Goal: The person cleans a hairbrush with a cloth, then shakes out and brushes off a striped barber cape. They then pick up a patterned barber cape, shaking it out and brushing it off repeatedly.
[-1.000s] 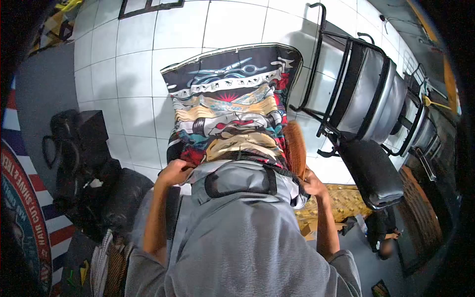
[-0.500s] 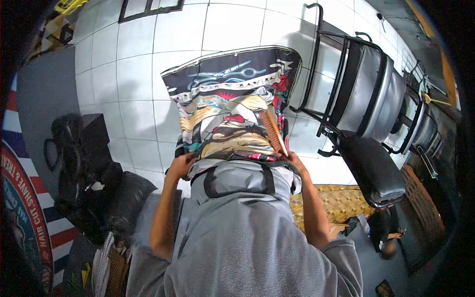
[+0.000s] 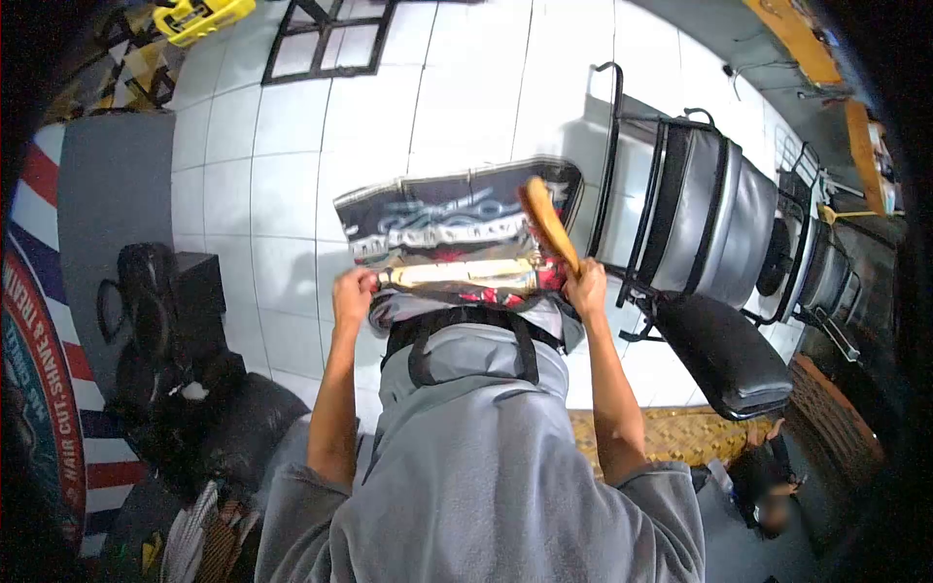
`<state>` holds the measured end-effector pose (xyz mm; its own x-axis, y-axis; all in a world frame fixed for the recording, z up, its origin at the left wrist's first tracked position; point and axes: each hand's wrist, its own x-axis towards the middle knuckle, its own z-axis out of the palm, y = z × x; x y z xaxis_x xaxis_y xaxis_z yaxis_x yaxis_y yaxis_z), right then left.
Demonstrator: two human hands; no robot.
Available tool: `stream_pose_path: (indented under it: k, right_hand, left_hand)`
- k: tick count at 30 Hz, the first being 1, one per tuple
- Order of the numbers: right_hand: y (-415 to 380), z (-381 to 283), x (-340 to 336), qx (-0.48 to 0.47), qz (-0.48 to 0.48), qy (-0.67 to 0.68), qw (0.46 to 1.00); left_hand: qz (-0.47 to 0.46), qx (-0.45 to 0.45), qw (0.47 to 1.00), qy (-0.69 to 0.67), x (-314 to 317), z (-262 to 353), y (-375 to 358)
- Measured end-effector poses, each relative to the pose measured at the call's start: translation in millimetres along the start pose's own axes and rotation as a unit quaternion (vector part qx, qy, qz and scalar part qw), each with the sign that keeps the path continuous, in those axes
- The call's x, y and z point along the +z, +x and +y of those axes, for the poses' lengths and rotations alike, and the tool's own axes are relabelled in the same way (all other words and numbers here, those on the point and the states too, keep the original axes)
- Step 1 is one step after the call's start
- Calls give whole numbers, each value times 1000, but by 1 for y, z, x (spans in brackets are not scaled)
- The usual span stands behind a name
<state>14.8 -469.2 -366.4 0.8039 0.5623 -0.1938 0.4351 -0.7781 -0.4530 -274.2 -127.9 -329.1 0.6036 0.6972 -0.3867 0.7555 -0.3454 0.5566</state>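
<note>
A patterned barber apron [image 3: 437, 233] with a dark hem, scissors print and lettering hangs in front of my body, its middle gathered into a fold. My left hand [image 3: 356, 291] is closed on the left side of this fold. On the opposite side, my right hand [image 3: 585, 289] grips the handle of a wooden brush [image 3: 551, 225], which points up and away over the cloth. The same hand is at the apron's right edge; whether its fingers also pinch the cloth is partly hidden.
Black-and-grey barber chairs [image 3: 714, 214] stand on the tiled floor [image 3: 374, 136] to the right. Dark padded seating [image 3: 248, 389] and a striped barbershop sign [image 3: 44, 389] are at left. Another person [image 3: 763, 486] is low at right. A black frame [image 3: 326, 44] lies ahead.
Both hands have risen and moved forward, lifting the apron's middle into a fold. The brush has turned, now showing its wooden back. The camera view has shifted slightly.
</note>
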Motion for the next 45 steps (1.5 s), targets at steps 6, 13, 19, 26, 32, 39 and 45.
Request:
stream_pose_path:
  k: [6,13,19,26,32,39,45]
  right_hand:
    - [80,-98,-124,-66,130,123,982]
    - [68,-88,-154,-119,142,135,973]
    - [-2,-47,-120,-109,35,137,984]
    - [-69,-19,-78,22,21,107,994]
    - [-86,-34,-90,57,63,99,991]
    - [-116,-21,-82,160,-169,374,898]
    - [-123,-35,-88,275,-250,419,828]
  left_hand:
    - [252,145,956,-33,-82,96,50]
    - [243,279,927,-52,-102,107,50]
    - [9,254,967,-12,-74,60,9]
    - [1,264,960,89,-36,31,-31]
    - [109,247,961,61,-19,29,-42]
    - [141,244,959,32,-25,41,-42]
    - [153,231,960,31,-28,42,-44]
